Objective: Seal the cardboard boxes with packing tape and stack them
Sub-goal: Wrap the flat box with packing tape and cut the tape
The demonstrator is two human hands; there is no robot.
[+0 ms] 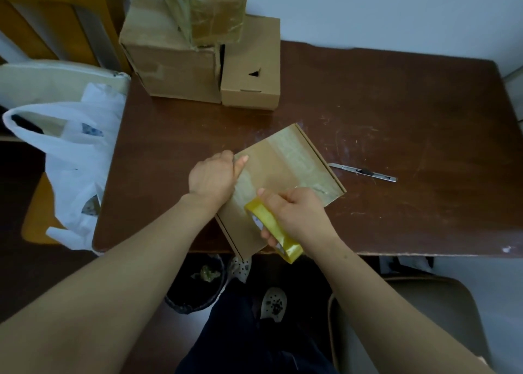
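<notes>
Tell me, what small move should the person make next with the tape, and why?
Probably draw the tape roll over the flat box's near edge and press the strip down: the right hand grips the roll there, tape already lies across the lid, and the left hand holds the box.

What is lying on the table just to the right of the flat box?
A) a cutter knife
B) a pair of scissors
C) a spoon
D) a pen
A: a slim metal cutter knife lies on the table right of the flat box, away from both hands; the left hand grips the flat box and the right hand holds the tape roll.
</notes>
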